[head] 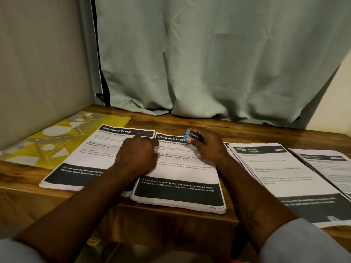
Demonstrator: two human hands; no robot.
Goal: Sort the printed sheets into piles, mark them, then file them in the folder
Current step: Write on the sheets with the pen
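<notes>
Several piles of printed sheets lie on the wooden table (190, 122). The middle pile (182, 188) is headed "DRESSING TABLE" and carries red handwriting at its bottom right corner. My left hand (136, 154) rests on its left edge with curled fingers, holding nothing that I can see. My right hand (207, 147) sits on the pile's top right and grips a small blue and black object (190, 136); what it is I cannot tell. Another "DRESSING TABLE" pile (85, 158) lies to the left. A yellow patterned folder (57, 137) lies flat at the far left.
Two more fanned piles (281, 177) (330, 166) lie at the right, reaching the table's front edge. A pale green curtain (209, 63) hangs behind the table. A grey wall (38, 73) closes the left side.
</notes>
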